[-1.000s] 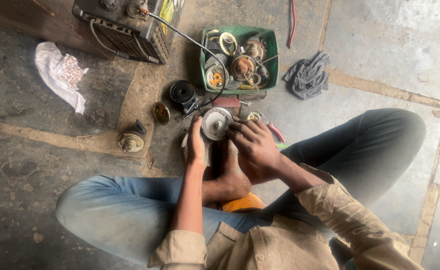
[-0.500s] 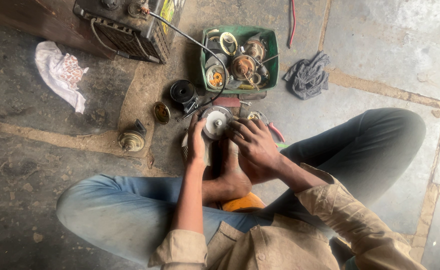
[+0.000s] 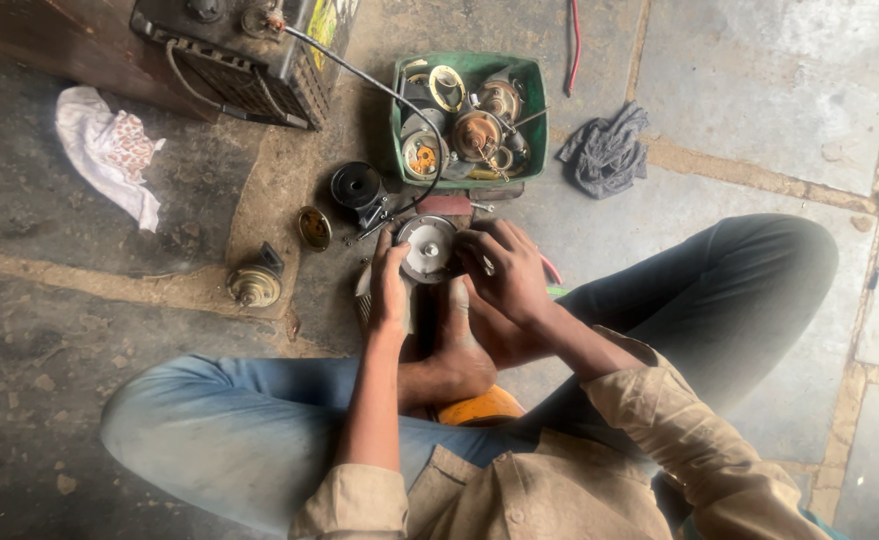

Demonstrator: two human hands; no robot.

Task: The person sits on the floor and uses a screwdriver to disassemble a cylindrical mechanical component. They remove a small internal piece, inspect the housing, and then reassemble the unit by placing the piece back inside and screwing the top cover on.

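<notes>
I sit cross-legged on the floor with a round grey metal motor part (image 3: 427, 247) in front of my bare feet. My left hand (image 3: 391, 290) grips the part's left side. My right hand (image 3: 504, 270) is curled against its right edge, fingers bent over the rim; whether a small tool is in it I cannot tell. The part's pale circular face with a small centre hub points up at me.
A green tray (image 3: 534, 75) of metal motor parts stands just beyond. A black round part (image 3: 356, 185), a brass disc (image 3: 313, 228) and a small dusty motor (image 3: 253, 285) lie to the left. A black machine (image 3: 244, 40), white cloth (image 3: 109, 150) and grey rag (image 3: 607, 152) lie farther off.
Both hands stay on the round part; the right hand's fingers shifted slightly along its edge. Nothing else moved.
</notes>
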